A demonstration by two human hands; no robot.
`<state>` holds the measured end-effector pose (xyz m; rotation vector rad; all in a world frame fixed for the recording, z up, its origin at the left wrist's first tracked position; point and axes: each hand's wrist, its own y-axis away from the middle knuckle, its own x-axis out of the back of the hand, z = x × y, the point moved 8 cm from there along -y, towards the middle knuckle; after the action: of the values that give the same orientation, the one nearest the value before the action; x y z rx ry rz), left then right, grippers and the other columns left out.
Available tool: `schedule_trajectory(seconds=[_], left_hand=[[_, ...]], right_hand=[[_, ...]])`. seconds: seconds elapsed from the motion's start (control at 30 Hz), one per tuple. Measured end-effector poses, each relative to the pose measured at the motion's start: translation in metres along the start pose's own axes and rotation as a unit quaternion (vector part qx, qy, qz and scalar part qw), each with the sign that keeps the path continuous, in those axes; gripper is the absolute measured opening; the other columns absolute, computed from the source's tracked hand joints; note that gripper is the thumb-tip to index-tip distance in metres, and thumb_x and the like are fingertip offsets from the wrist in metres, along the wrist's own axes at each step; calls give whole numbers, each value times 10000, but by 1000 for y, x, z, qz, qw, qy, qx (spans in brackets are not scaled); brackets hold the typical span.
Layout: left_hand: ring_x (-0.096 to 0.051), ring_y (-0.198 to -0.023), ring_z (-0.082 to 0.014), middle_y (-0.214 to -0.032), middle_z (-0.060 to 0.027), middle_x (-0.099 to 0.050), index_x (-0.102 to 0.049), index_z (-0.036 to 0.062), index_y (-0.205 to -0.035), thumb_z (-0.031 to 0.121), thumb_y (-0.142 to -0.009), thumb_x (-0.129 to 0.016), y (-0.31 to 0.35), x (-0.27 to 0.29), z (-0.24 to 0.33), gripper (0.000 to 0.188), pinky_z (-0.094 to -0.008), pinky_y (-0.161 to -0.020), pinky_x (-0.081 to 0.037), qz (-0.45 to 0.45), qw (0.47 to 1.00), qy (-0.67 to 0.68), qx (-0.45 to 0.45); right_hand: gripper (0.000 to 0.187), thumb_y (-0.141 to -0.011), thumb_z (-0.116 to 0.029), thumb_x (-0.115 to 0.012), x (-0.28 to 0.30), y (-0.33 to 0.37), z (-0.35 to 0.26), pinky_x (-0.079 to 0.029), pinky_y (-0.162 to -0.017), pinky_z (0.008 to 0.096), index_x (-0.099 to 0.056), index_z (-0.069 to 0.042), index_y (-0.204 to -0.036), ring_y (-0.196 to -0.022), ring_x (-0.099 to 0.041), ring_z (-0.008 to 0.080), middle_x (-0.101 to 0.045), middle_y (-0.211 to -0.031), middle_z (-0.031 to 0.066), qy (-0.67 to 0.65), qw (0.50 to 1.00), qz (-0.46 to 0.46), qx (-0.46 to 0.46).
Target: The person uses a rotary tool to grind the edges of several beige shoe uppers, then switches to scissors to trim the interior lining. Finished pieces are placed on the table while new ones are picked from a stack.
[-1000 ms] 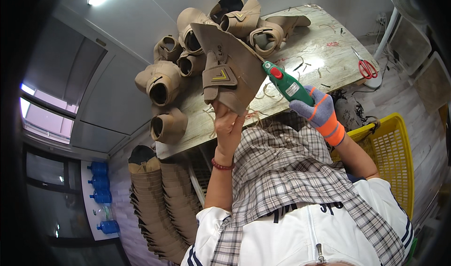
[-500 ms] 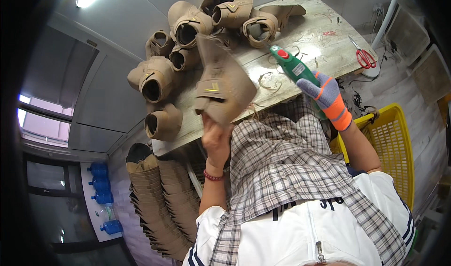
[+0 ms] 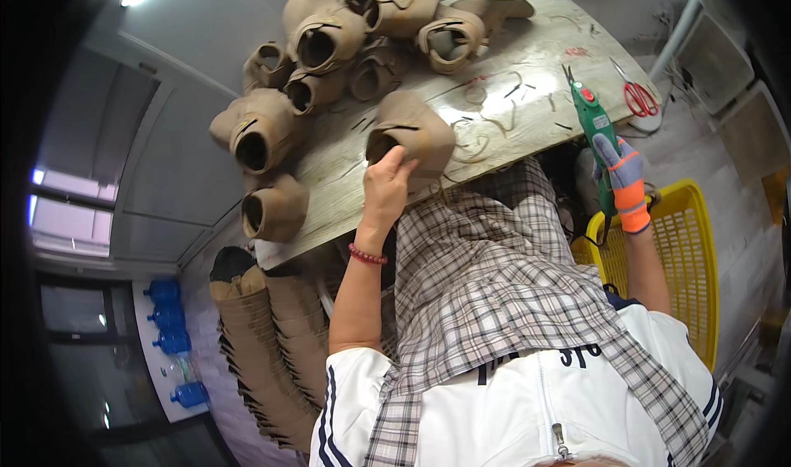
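Tan in colour is the shoe upper (image 3: 422, 129), which is found above the near edge of the counter (image 3: 334, 183), around the middle of this edge; I cannot tell whether it touches the surface. The bare left hand (image 3: 386, 188) has its grip closed around the rim of this upper, next to the opening, and a red bead bracelet (image 3: 367, 254) is on the wrist. The right hand (image 3: 624, 174) wears a grey and orange glove, and its grip is clenched on a pair of green electric scissors (image 3: 595, 121) with a red button. Their blades point away from the person, over the counter close to its near right corner. Just beside them, at the right edge, lie the red-handled scissors (image 3: 638, 98). Thin trimmings (image 3: 515, 121) are scattered between the near edge and the far right corner. Along the far edge stands a heap of tan uppers (image 3: 320, 42), and one single upper (image 3: 284, 210) rests at the near left corner. On the floor, below the right corner, is a yellow plastic basket (image 3: 696, 253).
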<state>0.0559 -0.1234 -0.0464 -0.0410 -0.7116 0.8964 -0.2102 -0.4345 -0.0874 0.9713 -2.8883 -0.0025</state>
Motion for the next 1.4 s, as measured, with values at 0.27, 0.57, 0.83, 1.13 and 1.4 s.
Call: schedule_trajectory(seconds=[0.27,0.57,0.83,1.13,1.4], left_hand=[[-576,-759,-376,-737,-174,-583,-541,22,-835,80,-849,-651,-73,-135,92,126,-437,-677,-464,-228,909,-52,-346],[-556,-684,-365,-712,-168,-533,-506,17,-789,97,-818,-668,-28,-130,136,183,-437,-620,-443,-546,759,-101,-340],[-505,-630,-348,-680,-150,-494,-566,-23,-784,16,-731,-719,24,91,143,167,-399,-572,-397,-413,900,-40,-133],[-641,-995,-174,-1104,-84,-686,-621,-66,-1209,-80,-841,-528,21,147,83,380,-252,-897,-467,-28,965,259,7],[-575,-741,-157,-779,-90,-616,-655,-67,-895,20,-744,-583,102,115,104,188,-272,-669,-446,-181,979,-36,91]], right_hand=[[437,-870,-480,-716,81,-20,30,-404,-449,269,-589,-65,-818,-468,-534,137,-552,-592,46,-101,986,134,14],[430,-858,-462,-724,104,-50,43,-455,-454,319,-578,-59,-862,-482,-555,187,-566,-633,67,-164,975,129,-76],[432,-776,-443,-808,58,-164,95,-468,-471,313,-618,-62,-850,-495,-563,176,-581,-640,56,-82,991,46,-99],[758,-723,-440,-831,-26,-297,74,-515,-810,353,-590,48,-1250,-923,-665,265,-697,-1080,186,311,948,15,58],[466,-903,-448,-546,131,-263,78,-489,-895,453,-641,-101,-1199,-1042,-631,356,-665,-1155,177,471,850,200,126]])
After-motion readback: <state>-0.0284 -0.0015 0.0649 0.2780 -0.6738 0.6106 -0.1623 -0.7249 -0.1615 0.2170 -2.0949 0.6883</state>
